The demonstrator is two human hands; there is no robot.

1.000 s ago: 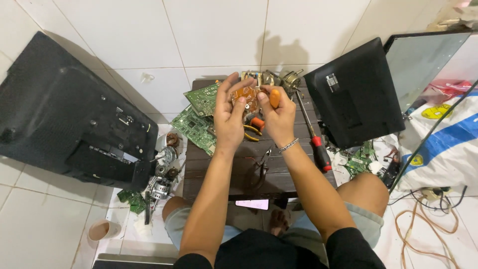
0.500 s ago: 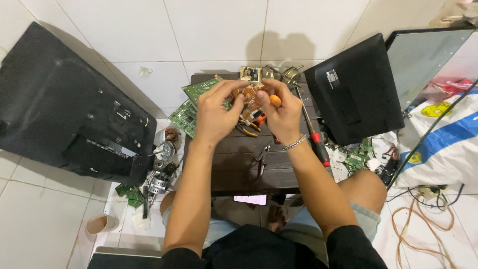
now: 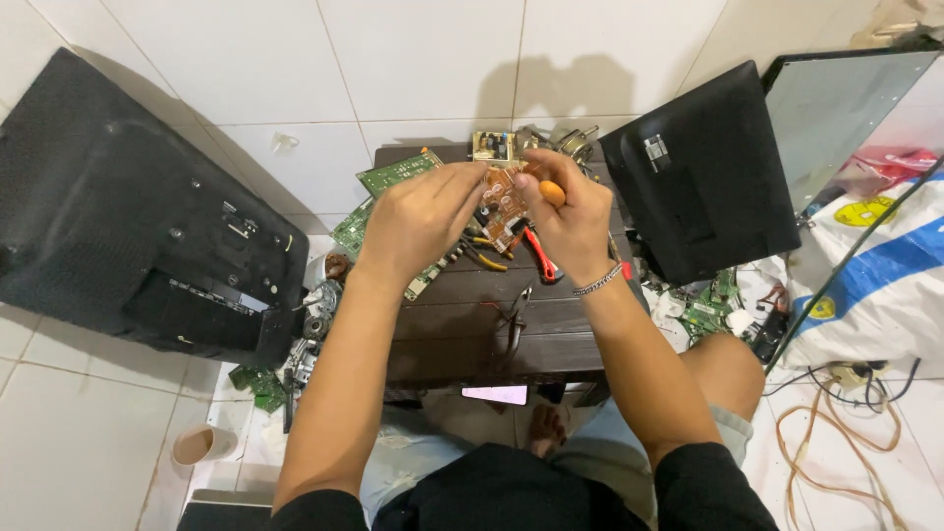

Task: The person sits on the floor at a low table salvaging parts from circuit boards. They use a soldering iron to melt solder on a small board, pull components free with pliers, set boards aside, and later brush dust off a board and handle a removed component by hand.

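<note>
Small brown circuit board (image 3: 503, 205), lifted nearer than a second ago, pinched by left hand (image 3: 418, 218); right hand (image 3: 570, 221) grips orange-handled tool (image 3: 551, 193) above dark wooden table (image 3: 462, 334).

An informal electronics repair spot: opened television backs (image 3: 138, 246), circuit boards (image 3: 393, 175) and pliers (image 3: 514, 320) on tiled floor (image 3: 69, 433).

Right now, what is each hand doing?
Left hand: closed, holding the brown circuit board.
Right hand: closed on an orange-handled tool.
</note>
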